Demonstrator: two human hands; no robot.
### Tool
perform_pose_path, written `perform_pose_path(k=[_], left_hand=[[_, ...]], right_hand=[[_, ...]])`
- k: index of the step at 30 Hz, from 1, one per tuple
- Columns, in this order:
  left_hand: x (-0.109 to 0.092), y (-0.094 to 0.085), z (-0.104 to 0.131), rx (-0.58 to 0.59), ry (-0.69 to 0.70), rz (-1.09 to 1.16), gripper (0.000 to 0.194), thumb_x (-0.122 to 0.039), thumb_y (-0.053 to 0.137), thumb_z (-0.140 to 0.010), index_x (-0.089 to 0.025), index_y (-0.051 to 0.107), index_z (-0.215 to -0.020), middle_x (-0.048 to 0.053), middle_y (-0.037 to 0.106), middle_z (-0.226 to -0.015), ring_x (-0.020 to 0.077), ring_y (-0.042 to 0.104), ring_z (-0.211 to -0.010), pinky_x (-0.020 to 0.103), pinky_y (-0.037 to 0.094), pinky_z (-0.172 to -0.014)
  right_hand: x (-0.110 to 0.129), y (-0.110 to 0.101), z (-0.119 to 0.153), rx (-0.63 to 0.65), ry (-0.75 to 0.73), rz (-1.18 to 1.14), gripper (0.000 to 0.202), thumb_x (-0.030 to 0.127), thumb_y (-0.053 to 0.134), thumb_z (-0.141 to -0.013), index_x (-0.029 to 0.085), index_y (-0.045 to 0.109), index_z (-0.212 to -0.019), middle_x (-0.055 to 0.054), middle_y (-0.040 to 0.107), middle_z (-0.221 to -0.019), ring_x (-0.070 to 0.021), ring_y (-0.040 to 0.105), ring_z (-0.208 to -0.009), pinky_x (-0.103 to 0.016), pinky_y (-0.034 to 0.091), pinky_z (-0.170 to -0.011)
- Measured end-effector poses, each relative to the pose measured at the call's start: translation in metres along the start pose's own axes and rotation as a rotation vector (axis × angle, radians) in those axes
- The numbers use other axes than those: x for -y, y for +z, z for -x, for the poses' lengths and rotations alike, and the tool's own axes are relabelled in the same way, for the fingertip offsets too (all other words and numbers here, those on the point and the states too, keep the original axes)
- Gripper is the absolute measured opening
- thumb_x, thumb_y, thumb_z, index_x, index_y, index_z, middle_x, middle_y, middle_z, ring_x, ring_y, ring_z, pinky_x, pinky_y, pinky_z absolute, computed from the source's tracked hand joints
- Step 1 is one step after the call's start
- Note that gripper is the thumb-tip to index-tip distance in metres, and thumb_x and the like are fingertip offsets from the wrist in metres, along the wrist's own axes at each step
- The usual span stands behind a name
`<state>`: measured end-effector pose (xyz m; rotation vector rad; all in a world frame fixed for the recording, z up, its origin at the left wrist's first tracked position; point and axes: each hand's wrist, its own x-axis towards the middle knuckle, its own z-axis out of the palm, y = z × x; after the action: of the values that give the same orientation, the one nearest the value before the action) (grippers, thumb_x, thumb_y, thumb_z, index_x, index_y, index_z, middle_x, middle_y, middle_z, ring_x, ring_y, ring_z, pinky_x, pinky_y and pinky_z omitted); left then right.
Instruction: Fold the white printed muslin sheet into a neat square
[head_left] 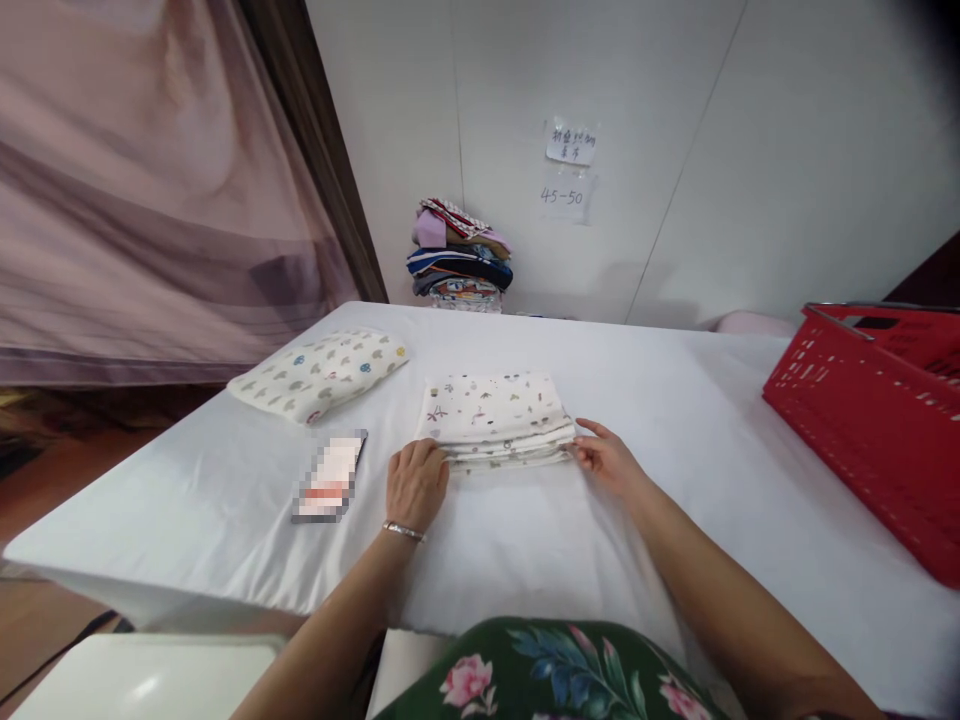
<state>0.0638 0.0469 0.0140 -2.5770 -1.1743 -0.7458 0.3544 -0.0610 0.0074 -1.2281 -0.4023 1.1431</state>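
Pale wall panels (660,120) in bkgd, w/ a pinkish curtain (150,180) at L & a pile of folded textiles (461,260) beyond the far edge of the white-covered table (675,390). Folded cloth (491,405), white w/ small scattered prints, lies flat mid-table, right in front of the person; long axis looks L–R in this view, layered fold edges facing the person. L hand (416,482) at its near-L corner: back up, fingers bent down, fingertips partly hidden, so can't tell if it grips; silvery bracelet (403,531) on that wrist. R hand (609,462) at near-R corner, reaching in from the side, edge pinched b/w thumb & fingers, index stretched out along the top. Both forearms angle inward. Wall writing: lower note (566,198) reads "45-50"; upper note (571,142) has handwritten Chinese chars, too blurry to read for sure. Phone (330,475) L of L hand, screen pixelated. Mushroom-print cloth (322,375) far L, red basket (862,430) on R, its dark label illegible.
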Motion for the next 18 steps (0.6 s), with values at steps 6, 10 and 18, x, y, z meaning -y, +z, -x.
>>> perform_pose_path(k=[6,10,18], left_hand=[[0.004,0.002,0.005,0.001,0.028,0.003,0.012,-0.020,0.049,-0.078,-0.020,0.060,-0.082,0.005,0.059,-0.098,0.0218,0.049,-0.094,0.035,0.035,-0.077],[0.006,0.005,0.010,0.016,0.050,0.013,0.013,-0.020,0.048,-0.078,-0.021,0.060,-0.083,0.005,0.059,-0.099,0.0222,0.049,-0.095,0.036,0.035,-0.078],[0.007,0.005,0.010,0.018,0.056,0.019,0.013,-0.021,0.048,-0.078,-0.021,0.061,-0.083,0.005,0.059,-0.100,0.0220,0.049,-0.097,0.035,0.035,-0.078]], right_hand=[[-0.004,-0.004,-0.006,-0.006,0.043,0.106,0.055,0.008,0.060,-0.060,0.016,0.046,-0.112,-0.003,0.063,-0.064,-0.0076,0.046,-0.041,-0.017,0.030,-0.036],[-0.002,-0.005,-0.008,0.011,0.020,0.164,0.054,0.009,0.060,-0.061,0.015,0.046,-0.113,-0.004,0.065,-0.067,-0.0075,0.046,-0.043,-0.018,0.032,-0.038],[0.007,0.001,-0.006,-0.022,0.054,0.362,0.054,0.009,0.058,-0.059,0.014,0.047,-0.111,-0.001,0.061,-0.060,-0.0094,0.048,-0.044,-0.019,0.032,-0.038]])
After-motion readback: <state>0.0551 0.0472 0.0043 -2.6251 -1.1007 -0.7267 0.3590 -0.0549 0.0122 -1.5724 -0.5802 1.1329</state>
